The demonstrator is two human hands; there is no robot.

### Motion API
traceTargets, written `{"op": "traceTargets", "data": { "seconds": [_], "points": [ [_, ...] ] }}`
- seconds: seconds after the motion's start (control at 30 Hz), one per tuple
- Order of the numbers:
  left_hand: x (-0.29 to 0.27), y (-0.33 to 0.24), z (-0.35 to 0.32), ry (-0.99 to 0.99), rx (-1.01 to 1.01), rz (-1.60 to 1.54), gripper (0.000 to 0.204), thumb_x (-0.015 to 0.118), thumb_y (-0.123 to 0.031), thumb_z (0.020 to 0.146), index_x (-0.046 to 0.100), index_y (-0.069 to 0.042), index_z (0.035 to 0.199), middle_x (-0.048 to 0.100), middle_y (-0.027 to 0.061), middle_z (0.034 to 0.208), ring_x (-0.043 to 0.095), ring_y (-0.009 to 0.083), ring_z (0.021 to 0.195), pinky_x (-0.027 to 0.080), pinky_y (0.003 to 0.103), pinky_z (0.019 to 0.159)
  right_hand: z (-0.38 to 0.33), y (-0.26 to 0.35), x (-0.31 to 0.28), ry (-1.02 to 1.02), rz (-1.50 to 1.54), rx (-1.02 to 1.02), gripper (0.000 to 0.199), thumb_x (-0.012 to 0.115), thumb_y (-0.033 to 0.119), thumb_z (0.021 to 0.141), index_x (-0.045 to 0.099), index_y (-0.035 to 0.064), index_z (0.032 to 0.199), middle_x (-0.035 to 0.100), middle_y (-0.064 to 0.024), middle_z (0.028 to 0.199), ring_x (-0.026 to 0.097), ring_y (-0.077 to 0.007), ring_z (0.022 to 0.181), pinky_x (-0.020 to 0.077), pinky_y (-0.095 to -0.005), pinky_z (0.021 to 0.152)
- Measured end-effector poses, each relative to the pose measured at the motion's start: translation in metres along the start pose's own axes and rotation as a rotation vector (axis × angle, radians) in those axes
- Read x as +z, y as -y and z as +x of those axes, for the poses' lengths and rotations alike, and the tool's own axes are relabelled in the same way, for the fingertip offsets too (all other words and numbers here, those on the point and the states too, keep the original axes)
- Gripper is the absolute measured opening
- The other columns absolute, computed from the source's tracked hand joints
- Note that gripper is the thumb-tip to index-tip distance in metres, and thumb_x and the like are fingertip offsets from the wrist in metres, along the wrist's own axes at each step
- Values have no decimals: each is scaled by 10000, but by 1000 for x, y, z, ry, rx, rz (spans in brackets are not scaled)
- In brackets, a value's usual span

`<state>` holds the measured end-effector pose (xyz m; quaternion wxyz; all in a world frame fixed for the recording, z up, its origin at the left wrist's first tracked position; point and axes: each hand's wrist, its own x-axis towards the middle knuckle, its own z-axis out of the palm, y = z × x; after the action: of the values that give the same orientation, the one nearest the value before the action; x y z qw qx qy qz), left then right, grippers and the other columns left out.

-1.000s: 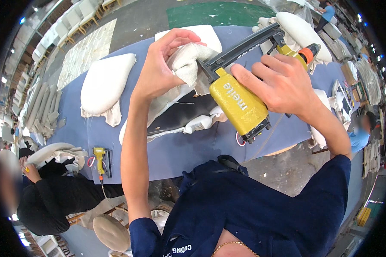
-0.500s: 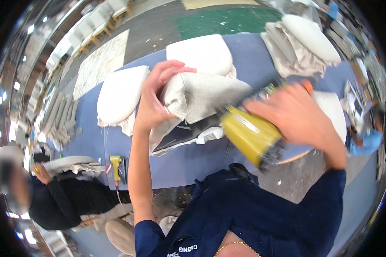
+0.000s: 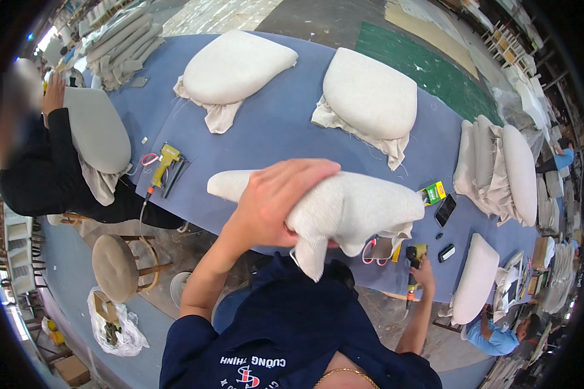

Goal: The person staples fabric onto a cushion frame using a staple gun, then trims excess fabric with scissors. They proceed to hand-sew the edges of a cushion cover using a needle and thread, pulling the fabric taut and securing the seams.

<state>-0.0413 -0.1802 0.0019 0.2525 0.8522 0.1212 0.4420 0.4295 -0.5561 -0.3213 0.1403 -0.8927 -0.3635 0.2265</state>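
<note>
Two items held: padded cushion (image 3: 363, 204), yellow staple gun (image 3: 416, 258)

We have our left hand (image 3: 276, 201) partly closed on the padded cushion, fingers laid across its top, thumb side hidden beneath the fabric. Cushion is pale and tilted, up in front of our chest, over the near edge of the blue table (image 3: 285, 129); a flap of its cloth hangs down below the hand. Our right hand (image 3: 424, 273) is low at the near table edge, fingers curled round the yellow staple gun; we can't tell whether the gun touches the table.

Near the right hand we note red-handled scissors (image 3: 368, 251), a black phone (image 3: 446, 210) and a small green-yellow box (image 3: 433, 194). Across the table we count two white cushions (image 3: 370, 97), apart, loose cloth at their edges. Right side: a stack of covered pads (image 3: 519, 172). Left side: a second staple gun (image 3: 166, 162) lying down, then a co-worker in black (image 3: 52, 168), one hand by a grey cushion (image 3: 100, 129). Round stool (image 3: 115, 268) stands below, lower left.
</note>
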Motion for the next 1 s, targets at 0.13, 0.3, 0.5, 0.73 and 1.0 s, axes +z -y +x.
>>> {"op": "traceTargets", "data": {
  "seconds": [0.13,0.3,0.5,0.73,1.0],
  "points": [
    [18,-22,-4,43,39,52,700,848,-310,659,613,0,1241,683,163,1177,702,349,1007,568,419,847,20,25,32,11,-206,110,752,811,258,766,489,57,1416,625,-215,1276,588,-425,1191,491,-494,985],
    [31,-27,-8,40,61,58,632,797,-262,663,633,10,1209,706,168,1144,706,361,1012,573,430,874,24,48,46,-246,-320,272,647,778,306,819,532,138,1393,687,-150,1154,646,-378,1102,529,-532,885],
    [22,-18,0,-15,-96,74,629,840,-331,712,632,30,1183,716,225,1095,714,364,1008,567,423,876,28,57,46,-443,-328,252,501,752,244,825,612,125,1291,654,-110,1130,622,-334,1081,516,-487,903],
    [16,17,19,-100,-135,14,891,921,-461,642,578,28,1303,688,230,1180,679,354,1077,522,448,953,2,120,82,-574,138,119,218,730,142,830,738,72,1036,653,-142,1095,619,-338,1060,504,-447,905],
    [39,17,124,317,241,-50,120,723,-104,866,775,-48,958,723,160,1095,668,354,1089,519,423,955,-42,240,42,-463,524,-222,196,729,79,836,747,-24,1003,730,-169,1024,707,-308,921,531,-336,843]
  ]
}}
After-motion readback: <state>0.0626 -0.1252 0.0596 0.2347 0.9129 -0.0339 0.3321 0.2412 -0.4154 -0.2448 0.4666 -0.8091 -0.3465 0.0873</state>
